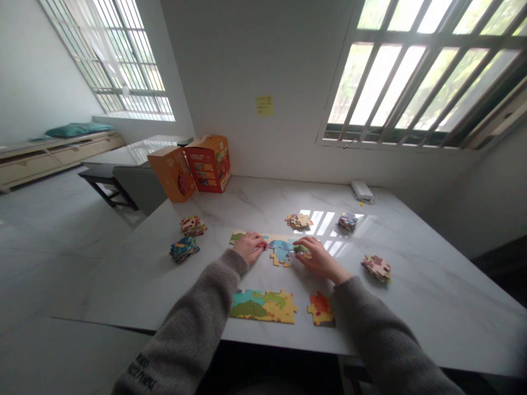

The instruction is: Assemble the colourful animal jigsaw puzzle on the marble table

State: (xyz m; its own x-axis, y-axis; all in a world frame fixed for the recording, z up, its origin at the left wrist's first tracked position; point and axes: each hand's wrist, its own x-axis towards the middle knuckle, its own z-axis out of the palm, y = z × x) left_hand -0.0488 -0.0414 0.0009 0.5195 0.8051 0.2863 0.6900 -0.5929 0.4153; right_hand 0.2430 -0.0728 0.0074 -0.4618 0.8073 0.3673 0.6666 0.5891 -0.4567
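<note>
A partly joined jigsaw strip with a blue animal figure (280, 249) lies flat on the table in front of me. My left hand (252, 247) rests on its left part, fingers bent and close together at a puzzle piece with a bit of red showing. On the strip's right side, my right hand (316, 259) has thumb and fingers around a greenish puzzle piece (302, 249). Nearer to me lies a second joined section (263, 306) in teal, green and yellow. Right of it is an orange-red puzzle piece (321, 309), partly covered by my right sleeve.
Puzzle-piece stacks lie around: red-cream (192, 225) and blue (184, 249) at left, yellow (300, 221) and purple-blue (348, 221) behind, pink (377, 267) at right. An orange box (175, 173) and a red box (209, 164) stand back left. A white device (362, 191) sits back right.
</note>
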